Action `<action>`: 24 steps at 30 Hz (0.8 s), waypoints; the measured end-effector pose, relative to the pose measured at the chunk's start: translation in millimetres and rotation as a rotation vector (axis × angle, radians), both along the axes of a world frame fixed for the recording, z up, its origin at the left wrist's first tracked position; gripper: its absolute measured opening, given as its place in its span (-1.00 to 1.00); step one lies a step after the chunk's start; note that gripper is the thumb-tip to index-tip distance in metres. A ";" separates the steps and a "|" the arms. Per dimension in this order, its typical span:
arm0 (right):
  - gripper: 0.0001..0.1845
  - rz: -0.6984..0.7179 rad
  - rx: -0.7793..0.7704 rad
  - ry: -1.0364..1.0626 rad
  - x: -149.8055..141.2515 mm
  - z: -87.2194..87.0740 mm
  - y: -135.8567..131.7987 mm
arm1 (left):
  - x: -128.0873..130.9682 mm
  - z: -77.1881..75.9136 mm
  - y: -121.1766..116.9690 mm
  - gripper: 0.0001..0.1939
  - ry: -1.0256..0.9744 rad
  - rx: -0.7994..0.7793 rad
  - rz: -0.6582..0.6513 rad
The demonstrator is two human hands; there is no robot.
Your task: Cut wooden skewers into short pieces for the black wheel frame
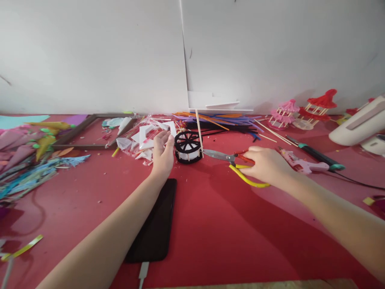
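Note:
A small round craft piece (pixel 188 138) stands on the red table, with a black spoked ring on top, a black ring at the base and a white wall between them. A pale wooden stick (pixel 199 127) rises from its right side, well above the top ring. My right hand (pixel 264 163) grips scissors (pixel 224 155) with red and yellow handles. Their blade tips reach the lower end of the stick, and I cannot tell whether they are closed on it. My left hand (pixel 163 155) is beside the piece on its left, fingers apart and stretched; contact is unclear.
A black phone (pixel 156 224) with a white cable lies under my left forearm. Behind are scraps (pixel 144 138) and pipe cleaners (pixel 216 120). At right lie a pink glue gun (pixel 300 161), a soldering-iron-like tool (pixel 319 155) and small pavilion models (pixel 319 106). A brown frame (pixel 81 147) lies left.

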State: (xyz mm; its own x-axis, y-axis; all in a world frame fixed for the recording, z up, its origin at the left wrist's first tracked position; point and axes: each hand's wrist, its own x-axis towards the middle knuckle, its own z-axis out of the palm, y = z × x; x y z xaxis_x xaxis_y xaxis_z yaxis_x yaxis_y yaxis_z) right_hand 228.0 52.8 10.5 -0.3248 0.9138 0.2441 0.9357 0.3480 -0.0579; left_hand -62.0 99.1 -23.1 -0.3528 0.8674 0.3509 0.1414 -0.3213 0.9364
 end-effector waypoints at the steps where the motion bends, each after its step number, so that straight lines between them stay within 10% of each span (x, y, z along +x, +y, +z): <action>1: -0.58 -0.001 -0.002 0.000 -1.1 1.1 0.6 | 1.1 -0.3 -0.2 -0.70 0.000 -0.002 -0.022; 24: -0.75 0.120 -0.078 0.114 18.9 -13.4 -9.4 | 3.4 1.6 -3.4 -0.64 -0.057 -0.127 -0.223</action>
